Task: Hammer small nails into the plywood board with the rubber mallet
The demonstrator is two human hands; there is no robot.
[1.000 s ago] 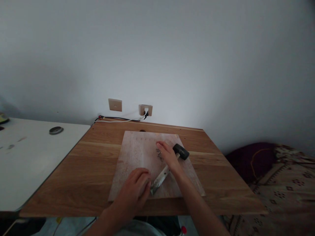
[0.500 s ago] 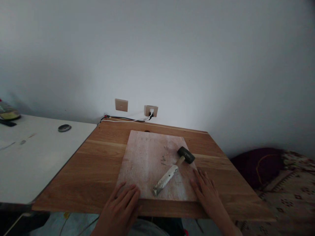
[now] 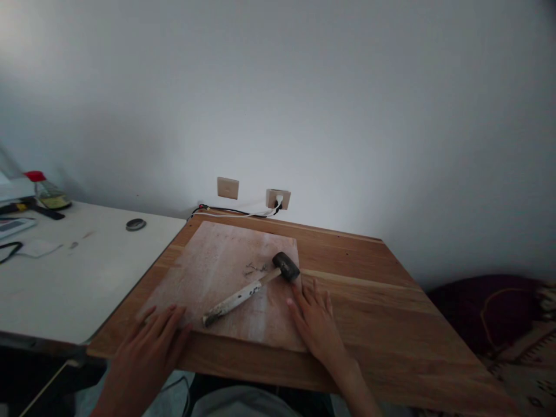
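Note:
A pale, worn wooden board (image 3: 204,260) lies flat on the brown wooden table (image 3: 369,313). Across it rests a mallet (image 3: 286,266) with a black head and a white-stained handle, its head at the board's right edge. Several small nails or screws (image 3: 256,268) lie on the board beside the mallet head. My left hand (image 3: 152,339) rests on the board's front left corner, fingers stretched out. At the right edge, just below the mallet head, my right hand (image 3: 317,321) lies with fingers spread. Neither hand grips anything.
A white table (image 3: 104,260) adjoins on the left, with a dark round ring or lid (image 3: 136,224) and a red-capped bottle (image 3: 51,191). A wall outlet (image 3: 278,198) holds plugs, whose cables (image 3: 234,212) run along the table's back edge. Dark purple fabric (image 3: 473,313) is at right.
The board has slid left and turned on the table, carrying the mallet and small metal pieces. Both hands have moved left with it. The camera view has shifted slightly left.

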